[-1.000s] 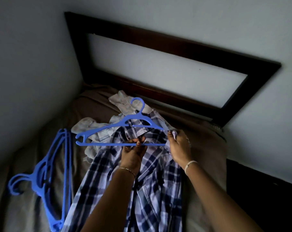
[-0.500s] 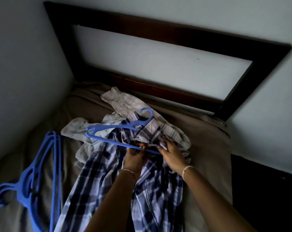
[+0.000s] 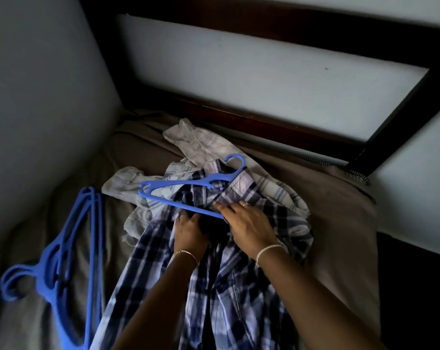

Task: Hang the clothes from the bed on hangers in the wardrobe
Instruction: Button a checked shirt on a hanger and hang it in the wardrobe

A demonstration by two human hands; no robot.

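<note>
A blue-and-white plaid shirt (image 3: 229, 286) lies spread on the bed, collar end away from me. A blue plastic hanger (image 3: 186, 183) sits tilted over the collar, with its right end tucked into the shirt and its hook (image 3: 235, 160) pointing to the headboard. My left hand (image 3: 188, 232) grips the hanger's lower bar at the shirt opening. My right hand (image 3: 249, 223) pinches the shirt's collar fabric over the hanger's right end. Pale checked clothes (image 3: 201, 145) lie crumpled behind the shirt.
A stack of blue hangers (image 3: 62, 261) lies on the brown bedsheet (image 3: 340, 210) at my left. A dark wooden headboard frame (image 3: 277, 122) stands against the wall behind the bed. The left wall runs close along the bed. The wardrobe is out of view.
The hanger has come down from upright to a tilt on the collar, and its right end has gone into the shirt. Both hands moved lower onto the shirt.
</note>
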